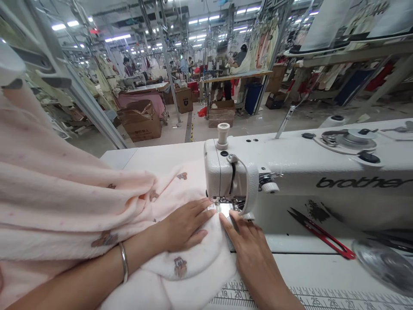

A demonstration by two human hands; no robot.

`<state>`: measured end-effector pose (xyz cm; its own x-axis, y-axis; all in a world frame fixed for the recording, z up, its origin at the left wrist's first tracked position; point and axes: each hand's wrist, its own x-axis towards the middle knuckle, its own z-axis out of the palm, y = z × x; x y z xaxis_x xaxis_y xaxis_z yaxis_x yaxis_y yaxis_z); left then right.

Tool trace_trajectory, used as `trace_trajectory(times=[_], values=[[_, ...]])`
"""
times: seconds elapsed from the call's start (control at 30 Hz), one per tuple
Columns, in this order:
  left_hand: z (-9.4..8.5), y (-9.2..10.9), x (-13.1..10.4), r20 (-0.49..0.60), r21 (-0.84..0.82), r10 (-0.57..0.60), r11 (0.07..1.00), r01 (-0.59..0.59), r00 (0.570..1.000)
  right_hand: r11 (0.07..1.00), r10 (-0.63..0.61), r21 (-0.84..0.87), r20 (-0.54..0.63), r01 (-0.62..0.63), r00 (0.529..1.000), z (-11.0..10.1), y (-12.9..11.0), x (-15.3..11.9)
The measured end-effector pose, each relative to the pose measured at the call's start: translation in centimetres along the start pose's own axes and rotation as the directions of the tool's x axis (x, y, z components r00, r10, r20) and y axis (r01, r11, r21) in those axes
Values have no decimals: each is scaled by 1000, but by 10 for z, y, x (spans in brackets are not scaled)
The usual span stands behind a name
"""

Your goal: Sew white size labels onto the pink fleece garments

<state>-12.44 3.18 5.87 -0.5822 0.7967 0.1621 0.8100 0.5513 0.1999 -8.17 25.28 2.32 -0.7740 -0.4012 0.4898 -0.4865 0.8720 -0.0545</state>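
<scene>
Pink plush fabric [119, 211] with small bear prints hangs from the left and spreads over the table to a white sewing machine [226, 172]. My left hand [183, 224] lies flat on the fabric, fingers spread, fingertips just left of the lit needle area. My right hand [251, 245] rests at the fabric's right edge, with the index fingertip near the presser foot and the other fingers bent beside it. The needle itself is too small to make out.
Red-handled snips [322, 234] and a clear round dish [383, 267] lie to the right. A ruler strip [322, 297] runs along the front edge. Thread cones [325, 26] stand upper right. Cardboard boxes [142, 122] and people at other stations are behind.
</scene>
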Motion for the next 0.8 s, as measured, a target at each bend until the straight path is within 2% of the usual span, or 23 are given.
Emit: trace_trajectory(times=[0.3,0.53,0.7,0.77,0.8], values=[[0,-2,4,3,27,-40,999,40,999,1000,-13,19,-27,14,1000,9,-3,-10],[10,-4,0,-79,35,-15,999,18,997,996,-84,21,-111,87,990,5,-17,-9],[10,-9,-7,-161,45,-166,983,175,973,998,-62,26,-128,66,990,13,-58,3],[1,-1,-23,-146,59,-212,973,223,966,994,-88,52,-114,95,990,7,-64,0],[-7,7,-36,-122,65,-230,969,239,966,991,-112,68,-110,119,988,1,-58,-7]])
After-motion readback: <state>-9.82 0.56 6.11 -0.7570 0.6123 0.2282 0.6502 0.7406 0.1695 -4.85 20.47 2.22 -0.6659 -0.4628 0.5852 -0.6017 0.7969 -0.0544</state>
